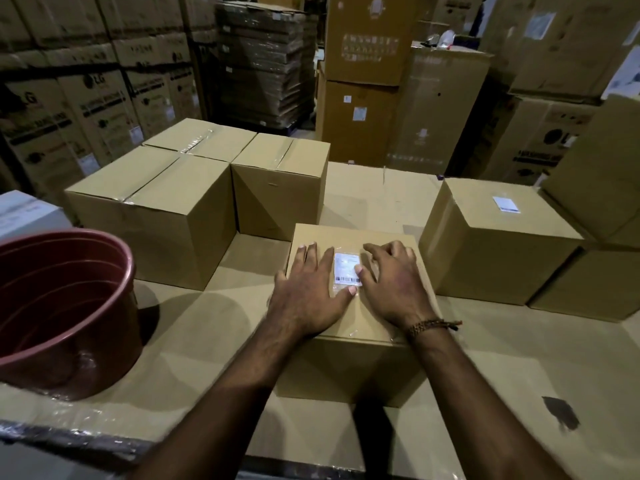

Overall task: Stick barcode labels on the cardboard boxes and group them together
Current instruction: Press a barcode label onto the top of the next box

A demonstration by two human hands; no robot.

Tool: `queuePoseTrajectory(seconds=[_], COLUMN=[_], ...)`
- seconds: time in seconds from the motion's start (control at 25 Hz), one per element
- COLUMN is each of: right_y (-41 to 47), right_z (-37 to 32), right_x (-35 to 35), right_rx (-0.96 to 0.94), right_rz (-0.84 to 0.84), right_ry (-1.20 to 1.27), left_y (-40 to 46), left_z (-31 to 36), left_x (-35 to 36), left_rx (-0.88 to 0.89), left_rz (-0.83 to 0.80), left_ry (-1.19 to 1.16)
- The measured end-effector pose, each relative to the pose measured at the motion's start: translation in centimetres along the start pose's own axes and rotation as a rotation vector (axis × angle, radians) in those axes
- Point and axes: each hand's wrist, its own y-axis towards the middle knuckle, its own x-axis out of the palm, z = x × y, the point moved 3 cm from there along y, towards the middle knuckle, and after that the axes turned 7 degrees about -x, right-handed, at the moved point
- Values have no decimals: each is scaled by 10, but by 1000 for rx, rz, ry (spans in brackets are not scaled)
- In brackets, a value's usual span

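My left hand [308, 289] lies flat on top of a small cardboard box [349, 362] at the centre of the frame, fingers straight and spread, the thumb pressing the lower edge of a white barcode label [346, 268] stuck on the box top. My right hand [394, 282] rests just right of the label, its fingers loosely bent, their tips on the cardboard and the thumb at the label's right edge; a braided wristband [433, 325] circles that wrist. Neither hand grips anything.

The box stands on a bench [194, 327] covered with flat sheets of brown cardboard, clear tape glinting along its near edge at lower left and a dark scuff [561, 410] at lower right. At centre left three taped boxes [180, 202] sit pressed together in a group. At right another box [498, 244] carries a white label [506, 204] on its top, with further boxes [595, 282] touching it at the frame's right edge. A reddish-brown plastic bucket [65, 306] stands on the bench at lower left.

Behind the bench the room is a dim warehouse: printed appliance cartons [86, 109] are stacked high at upper left and upper right, a pallet of flattened cardboard [266, 60] stands at upper centre, and tall plain cartons [363, 81] rise beside a narrow aisle.
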Motion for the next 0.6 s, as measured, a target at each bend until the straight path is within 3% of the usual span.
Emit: queuePoseTrajectory(seconds=[0.16, 0.4, 0.6], right_y=[24, 21, 24], right_z=[-5, 6, 7], right_x=[7, 14, 15], right_rx=[-17, 36, 32], right_rz=[-62, 89, 116], right_ry=[-13, 114, 89], left_y=[3, 5, 14], left_z=[-4, 1, 0], left_x=[-4, -4, -3], left_rx=[8, 30, -5], left_rz=[-14, 24, 20], left_ry=[-24, 0, -19])
